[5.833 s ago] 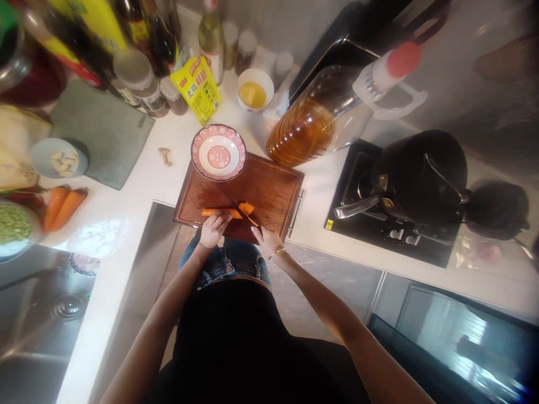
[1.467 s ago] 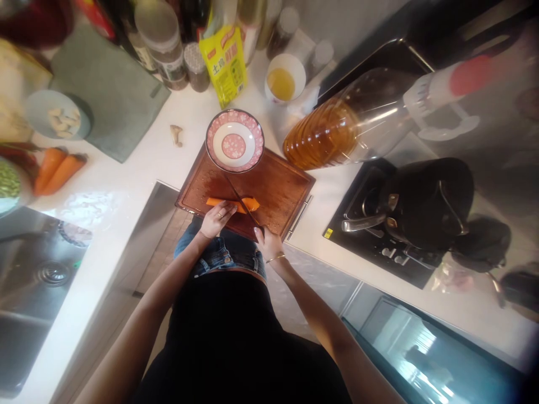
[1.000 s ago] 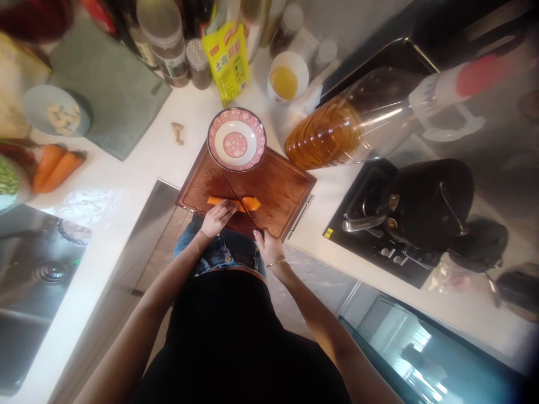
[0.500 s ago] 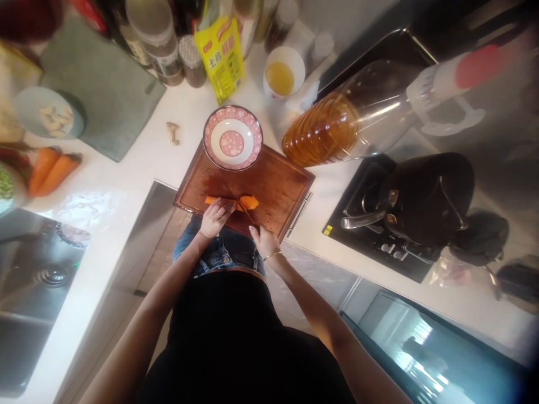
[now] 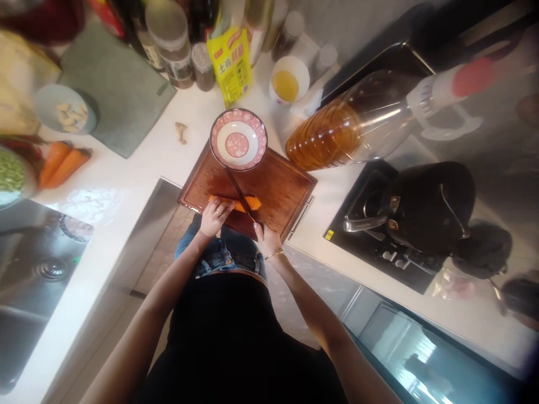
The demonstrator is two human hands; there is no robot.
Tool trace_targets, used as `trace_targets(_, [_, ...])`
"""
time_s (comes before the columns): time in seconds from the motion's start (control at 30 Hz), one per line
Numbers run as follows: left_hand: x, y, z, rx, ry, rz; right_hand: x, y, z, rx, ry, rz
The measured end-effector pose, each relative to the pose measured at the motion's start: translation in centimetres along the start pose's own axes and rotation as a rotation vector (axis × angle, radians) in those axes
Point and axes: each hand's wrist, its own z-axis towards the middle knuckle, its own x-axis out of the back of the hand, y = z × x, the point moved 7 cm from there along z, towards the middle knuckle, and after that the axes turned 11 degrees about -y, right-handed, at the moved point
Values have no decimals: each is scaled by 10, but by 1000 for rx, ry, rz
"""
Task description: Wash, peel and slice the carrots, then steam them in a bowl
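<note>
A peeled-looking orange carrot (image 5: 252, 203) lies across the wooden cutting board (image 5: 286, 179). The fingers of my left hand (image 5: 216, 215) are bent over its left part and press it to the board. In my right hand (image 5: 268, 240), closed round the handle, is a knife (image 5: 239, 191). Its dark blade crosses the carrot just right of my left fingertips and points up toward the bowl. Whether the edge has gone into the carrot I cannot tell. A pink-patterned bowl (image 5: 238, 143) sits over the board's far corner.
A large oil bottle (image 5: 328, 134) stands right of the board, beside the stove with a dark pot (image 5: 429, 205). A yellow seasoning bag (image 5: 231, 64), jars and a bowl of yellow liquid (image 5: 286, 84) line the back. Left are two orange vegetables (image 5: 63, 165) and a sink (image 5: 29, 286).
The view has shifted slightly, so the counter things sit a little farther right. The knife has turned and shows more of its blade. My left hand still rests on the carrot.
</note>
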Motion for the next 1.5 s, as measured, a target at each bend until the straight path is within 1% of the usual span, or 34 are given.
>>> trace_targets(0.23, [0, 2, 0, 15, 0, 14, -2, -6, -13, 56, 39, -7])
trace_targets(0.37, [-1, 1, 0, 24, -6, 3, -3, -8, -15, 25, 10, -39])
trace_targets(0.5, [2, 3, 0, 1, 30, 53, -1, -9, -15, 9, -27, -54])
trace_targets(0.57, [3, 3, 0, -5, 31, 42, 1, -10, -13, -2, -43, -60])
trace_targets(0.73, [-1, -1, 1, 36, -22, -23, 2, -7, -6, -32, -55, -67])
trace_targets(0.93, [1, 1, 0, 18, 41, -6, -1, -8, 4, -16, -59, -40])
trace_targets(1.1, [-1, 0, -2, 22, 32, -38, 1, -17, 18, 14, -54, -13])
trace_targets(1.2, [2, 0, -3, 11, 61, -24, 0, -17, 24, 34, -37, -5])
trace_targets(1.3, [6, 0, -1, 5, 58, -11, -1, -11, 27, 44, -18, -1])
trace_targets(1.43, [16, 7, 1, -35, 79, 74, 3, -4, 21, 43, -2, -10])
trace_targets(1.5, [20, 10, 3, -31, 78, 103, 7, -3, 16, 37, 1, -16])
